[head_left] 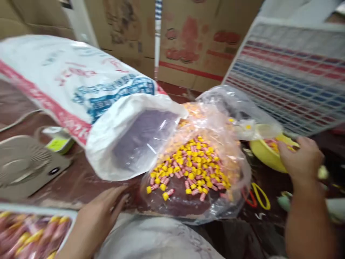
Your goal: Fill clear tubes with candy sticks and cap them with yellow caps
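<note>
In the lower left of the head view, my left hand (98,214) lies at the table's front edge with fingers stretched out, holding nothing I can see. My right hand (303,158) is at the right rim of a yellow bowl (265,156), fingers closed on the rim; their tips are partly hidden and blurred. Small pink and yellow pieces show inside the bowl. Between my hands lies a clear plastic bag (237,180), its mouth wide towards me. Many small pink pieces with yellow caps (188,162) lie spread in it.
A large white printed sack (107,82) lies open at left. Beside it are a beige fan-like device (24,165) and a green-and-white item (60,142). A tray (35,233) of packed pieces is at lower left. Rubber bands (261,196) and a striped mesh basket (293,72) are at right.
</note>
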Action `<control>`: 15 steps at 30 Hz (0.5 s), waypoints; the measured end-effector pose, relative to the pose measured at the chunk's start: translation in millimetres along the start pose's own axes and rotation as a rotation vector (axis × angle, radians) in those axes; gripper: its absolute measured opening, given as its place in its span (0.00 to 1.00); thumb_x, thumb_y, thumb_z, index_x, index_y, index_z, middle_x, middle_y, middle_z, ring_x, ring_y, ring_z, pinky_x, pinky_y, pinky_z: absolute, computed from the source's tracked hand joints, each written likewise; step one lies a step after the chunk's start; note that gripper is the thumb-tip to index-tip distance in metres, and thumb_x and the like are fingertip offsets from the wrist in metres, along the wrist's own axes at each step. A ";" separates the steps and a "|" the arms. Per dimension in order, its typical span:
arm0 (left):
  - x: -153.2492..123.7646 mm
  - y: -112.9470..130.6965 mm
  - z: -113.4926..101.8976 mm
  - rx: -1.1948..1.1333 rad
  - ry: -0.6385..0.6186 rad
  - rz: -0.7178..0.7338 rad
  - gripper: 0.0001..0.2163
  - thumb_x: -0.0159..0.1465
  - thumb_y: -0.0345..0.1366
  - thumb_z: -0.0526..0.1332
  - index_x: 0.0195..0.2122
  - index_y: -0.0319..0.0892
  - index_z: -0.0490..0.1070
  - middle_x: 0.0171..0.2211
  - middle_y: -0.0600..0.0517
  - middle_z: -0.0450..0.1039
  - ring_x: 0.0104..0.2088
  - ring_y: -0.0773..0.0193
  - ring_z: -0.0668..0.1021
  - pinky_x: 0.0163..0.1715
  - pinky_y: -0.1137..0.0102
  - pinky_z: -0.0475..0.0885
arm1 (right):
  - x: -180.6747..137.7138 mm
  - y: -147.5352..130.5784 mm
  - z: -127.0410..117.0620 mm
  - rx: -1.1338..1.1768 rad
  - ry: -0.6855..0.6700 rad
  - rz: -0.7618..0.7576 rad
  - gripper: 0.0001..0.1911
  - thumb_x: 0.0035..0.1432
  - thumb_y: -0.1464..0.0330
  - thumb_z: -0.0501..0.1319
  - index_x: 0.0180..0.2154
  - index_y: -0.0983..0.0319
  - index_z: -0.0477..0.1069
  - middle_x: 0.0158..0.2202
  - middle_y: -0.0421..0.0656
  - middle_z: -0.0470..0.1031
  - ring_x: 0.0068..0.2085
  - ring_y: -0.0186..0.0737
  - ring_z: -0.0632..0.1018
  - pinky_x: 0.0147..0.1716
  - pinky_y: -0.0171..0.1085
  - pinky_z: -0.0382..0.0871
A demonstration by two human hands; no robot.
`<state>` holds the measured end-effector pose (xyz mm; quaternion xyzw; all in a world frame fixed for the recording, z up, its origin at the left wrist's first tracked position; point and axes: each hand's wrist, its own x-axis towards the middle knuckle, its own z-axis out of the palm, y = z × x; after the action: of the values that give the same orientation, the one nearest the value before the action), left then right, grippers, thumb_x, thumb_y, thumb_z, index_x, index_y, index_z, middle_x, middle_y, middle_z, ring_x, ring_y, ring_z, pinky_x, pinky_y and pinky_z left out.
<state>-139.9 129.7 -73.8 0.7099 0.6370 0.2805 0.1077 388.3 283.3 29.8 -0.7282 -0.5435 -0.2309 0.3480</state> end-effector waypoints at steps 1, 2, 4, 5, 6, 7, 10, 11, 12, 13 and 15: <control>5.0 -0.4 0.1 0.062 -0.033 0.001 0.14 0.69 0.46 0.55 0.45 0.49 0.78 0.43 0.49 0.82 0.40 0.55 0.83 0.40 0.67 0.77 | -15.8 -9.3 3.0 0.037 0.004 -0.125 0.18 0.60 0.55 0.63 0.24 0.57 0.63 0.33 0.54 0.74 0.40 0.49 0.77 0.36 0.48 0.64; 14.6 0.5 0.8 0.138 -0.079 0.001 0.15 0.70 0.44 0.53 0.46 0.48 0.77 0.44 0.48 0.82 0.42 0.55 0.83 0.41 0.67 0.76 | -34.6 -21.3 3.9 0.090 0.016 -0.225 0.18 0.62 0.53 0.61 0.25 0.56 0.65 0.32 0.52 0.74 0.37 0.47 0.77 0.34 0.46 0.64; 42.7 5.4 3.7 0.316 -0.152 -0.046 0.16 0.71 0.38 0.50 0.49 0.44 0.76 0.45 0.45 0.81 0.43 0.54 0.83 0.41 0.66 0.75 | -76.7 -51.1 1.0 0.213 -0.085 -0.407 0.17 0.66 0.53 0.59 0.30 0.56 0.71 0.30 0.50 0.75 0.32 0.45 0.77 0.30 0.45 0.65; 58.3 8.4 5.8 0.405 -0.177 -0.088 0.16 0.71 0.37 0.49 0.49 0.42 0.75 0.44 0.43 0.81 0.42 0.53 0.83 0.39 0.65 0.75 | -97.5 -66.9 -1.2 0.272 -0.181 -0.494 0.14 0.68 0.55 0.58 0.35 0.56 0.73 0.32 0.49 0.77 0.32 0.44 0.78 0.31 0.44 0.68; 73.2 11.3 8.4 0.474 -0.192 -0.123 0.16 0.71 0.36 0.49 0.49 0.40 0.75 0.42 0.41 0.80 0.41 0.51 0.83 0.37 0.64 0.74 | -116.7 -81.7 -2.8 0.315 -0.245 -0.554 0.13 0.70 0.57 0.56 0.38 0.57 0.73 0.33 0.47 0.78 0.33 0.44 0.79 0.32 0.43 0.69; 86.4 13.5 11.4 0.523 -0.197 -0.150 0.17 0.71 0.35 0.49 0.49 0.38 0.75 0.41 0.39 0.79 0.39 0.49 0.83 0.36 0.63 0.74 | -133.5 -94.5 -3.2 0.347 -0.313 -0.602 0.13 0.71 0.59 0.55 0.38 0.57 0.73 0.34 0.46 0.78 0.34 0.44 0.79 0.34 0.42 0.70; 113.4 13.7 23.3 0.564 -0.180 -0.170 0.17 0.70 0.36 0.49 0.47 0.34 0.75 0.43 0.34 0.76 0.39 0.43 0.81 0.31 0.61 0.72 | -169.1 -115.9 1.0 0.397 -0.524 -0.633 0.13 0.72 0.64 0.54 0.36 0.59 0.72 0.32 0.43 0.77 0.33 0.42 0.79 0.34 0.39 0.70; 118.5 11.9 27.9 0.569 -0.170 -0.181 0.17 0.70 0.37 0.50 0.46 0.33 0.75 0.44 0.32 0.75 0.40 0.41 0.81 0.31 0.60 0.72 | -176.8 -117.9 2.7 0.406 -0.583 -0.621 0.13 0.72 0.65 0.54 0.35 0.59 0.72 0.31 0.43 0.77 0.33 0.41 0.79 0.33 0.38 0.69; 122.1 9.5 32.7 0.572 -0.157 -0.196 0.17 0.69 0.38 0.51 0.45 0.34 0.76 0.46 0.32 0.74 0.40 0.40 0.81 0.31 0.60 0.72 | -183.2 -118.6 3.8 0.414 -0.634 -0.607 0.12 0.72 0.66 0.54 0.35 0.59 0.72 0.32 0.43 0.77 0.33 0.42 0.79 0.33 0.38 0.70; 124.5 7.2 37.4 0.570 -0.138 -0.211 0.16 0.69 0.39 0.52 0.45 0.34 0.76 0.46 0.31 0.74 0.41 0.40 0.80 0.31 0.60 0.73 | -188.5 -119.0 4.4 0.419 -0.677 -0.595 0.11 0.71 0.68 0.54 0.35 0.59 0.72 0.33 0.44 0.77 0.35 0.42 0.79 0.34 0.38 0.70; 125.7 3.8 45.2 0.541 -0.081 -0.218 0.16 0.68 0.40 0.54 0.47 0.36 0.76 0.47 0.32 0.73 0.44 0.40 0.79 0.32 0.60 0.73 | -197.2 -121.6 4.3 0.435 -0.752 -0.594 0.09 0.70 0.71 0.56 0.37 0.60 0.73 0.36 0.44 0.77 0.38 0.42 0.79 0.37 0.37 0.71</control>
<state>-108.6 259.6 -76.1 0.6508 0.7563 0.0588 -0.0309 212.7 182.4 -82.8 -0.4863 -0.8492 0.0760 0.1915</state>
